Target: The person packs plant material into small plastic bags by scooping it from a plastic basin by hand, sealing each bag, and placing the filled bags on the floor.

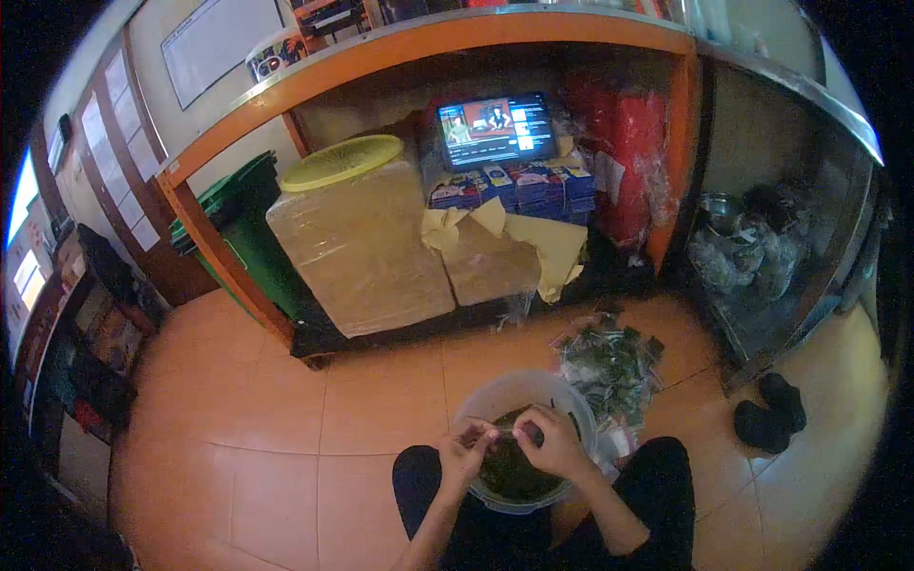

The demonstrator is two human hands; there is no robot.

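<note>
My left hand point(465, 449) and my right hand point(554, 442) meet above a translucent plastic tub point(506, 388) between my knees. Both are closed in a pinch, fingertips almost touching, with a thin pale strip point(506, 432) stretched between them. It looks like the edge of a small clear plastic packet, though it is too small to be certain. Dark green, leafy-looking stuff point(514, 478) lies in the tub below. Just beyond the tub, to the right, a heap of small clear packets with green contents point(609, 376) spreads over the tiled floor.
Under the orange-framed counter point(476, 36) stand wrapped cardboard boxes point(367, 252), a yellow round tray point(343, 162), a lit tablet point(495, 131) and stacked blue packs point(514, 190). A green bin point(257, 238) is at left. Dark shoes point(766, 416) lie at right.
</note>
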